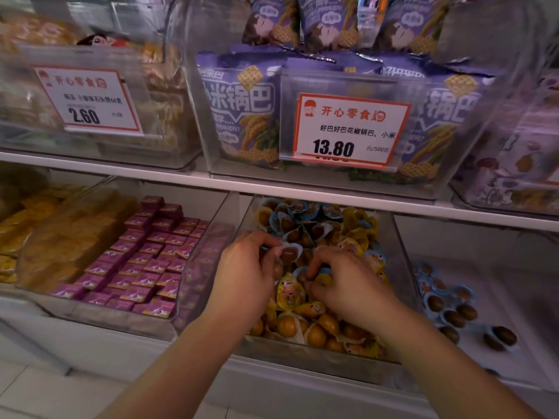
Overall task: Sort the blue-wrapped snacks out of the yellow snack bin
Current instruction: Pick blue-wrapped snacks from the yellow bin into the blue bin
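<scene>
A clear plastic bin on the lower shelf holds yellow-wrapped snacks at the front and a heap of blue-wrapped snacks at the back. Both my hands are inside it. My left hand pinches a blue-wrapped snack just above the pile. My right hand has its fingers curled down round another blue-wrapped snack among the yellow ones. In the bin to the right lie several blue-wrapped snacks.
A bin of purple boxes stands to the left, and beyond it a bin of yellow packets. The upper shelf edge hangs over the bins, carrying purple snack bags and price tags.
</scene>
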